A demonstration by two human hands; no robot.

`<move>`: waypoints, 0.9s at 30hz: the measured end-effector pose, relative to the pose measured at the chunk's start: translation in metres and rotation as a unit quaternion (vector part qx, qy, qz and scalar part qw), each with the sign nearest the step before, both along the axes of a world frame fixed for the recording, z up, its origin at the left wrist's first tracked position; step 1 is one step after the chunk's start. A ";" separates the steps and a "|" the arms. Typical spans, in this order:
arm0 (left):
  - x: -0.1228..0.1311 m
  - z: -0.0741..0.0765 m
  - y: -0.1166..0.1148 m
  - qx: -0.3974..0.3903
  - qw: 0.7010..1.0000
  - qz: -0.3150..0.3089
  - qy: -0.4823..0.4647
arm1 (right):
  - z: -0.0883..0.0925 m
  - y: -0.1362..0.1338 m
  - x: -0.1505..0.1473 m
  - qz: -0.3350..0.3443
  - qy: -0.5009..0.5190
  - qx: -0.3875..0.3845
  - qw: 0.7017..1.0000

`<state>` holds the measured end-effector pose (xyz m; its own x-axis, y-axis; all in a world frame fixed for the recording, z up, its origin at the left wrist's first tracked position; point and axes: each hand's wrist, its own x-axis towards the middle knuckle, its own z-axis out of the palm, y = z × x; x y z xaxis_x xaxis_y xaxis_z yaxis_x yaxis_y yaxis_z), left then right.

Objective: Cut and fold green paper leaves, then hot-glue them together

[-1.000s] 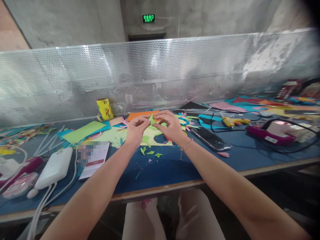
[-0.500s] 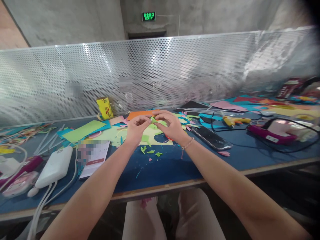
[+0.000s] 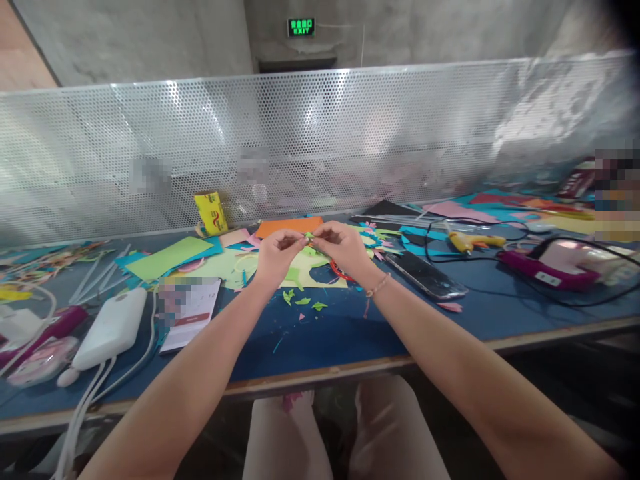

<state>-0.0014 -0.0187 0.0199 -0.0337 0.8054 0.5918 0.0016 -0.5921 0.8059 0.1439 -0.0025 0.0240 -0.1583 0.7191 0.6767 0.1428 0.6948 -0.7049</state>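
Both hands meet above the bench (image 3: 350,333). The left hand (image 3: 275,257) and the right hand (image 3: 345,250) each pinch one end of a small green paper piece (image 3: 310,235) between thumb and fingertips. The piece sits in the narrow gap between the two hands, lifted clear of the surface. The other fingers are curled in loosely, and neither hand grips anything else.

The work looks like fine shaping or creasing of that scrap. Thin paper this small probably handles best with a light pinch close to the spot being worked, since a hard squeeze would crumple it and a pull apart could tear it. Moving one hand while the other only steadies the piece should give a cleaner line.

Directly below the hands lies a pale green sheet (image 3: 310,270) with shapes cut out of it. Nearer the wrists, green scraps (image 3: 303,301) are scattered about, light enough to shift under a careless forearm. Just past the fingertips lies an orange sheet (image 3: 287,225), and a phone (image 3: 425,275) rests on the far side of the right wrist, apart from it.
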 end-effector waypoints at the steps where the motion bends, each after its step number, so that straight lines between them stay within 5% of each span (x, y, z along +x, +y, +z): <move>1: -0.001 -0.001 0.001 0.001 1.000 0.003 0.000 | 0.000 0.000 0.000 0.013 0.010 -0.024 1.000; 13: -0.001 -0.006 0.008 -0.152 0.988 -0.033 0.014 | -0.009 0.009 -0.001 0.073 0.012 -0.201 0.977; 27: -0.002 -0.013 0.012 -0.183 0.982 -0.031 0.024 | -0.018 0.011 -0.002 0.082 -0.049 -0.223 0.970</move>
<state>-0.0034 -0.0063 0.0072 0.0425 0.9643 0.2612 0.0188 -0.2622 0.9648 0.1422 0.0087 0.0062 -0.3438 0.8960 0.2809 0.1371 0.3439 -0.9290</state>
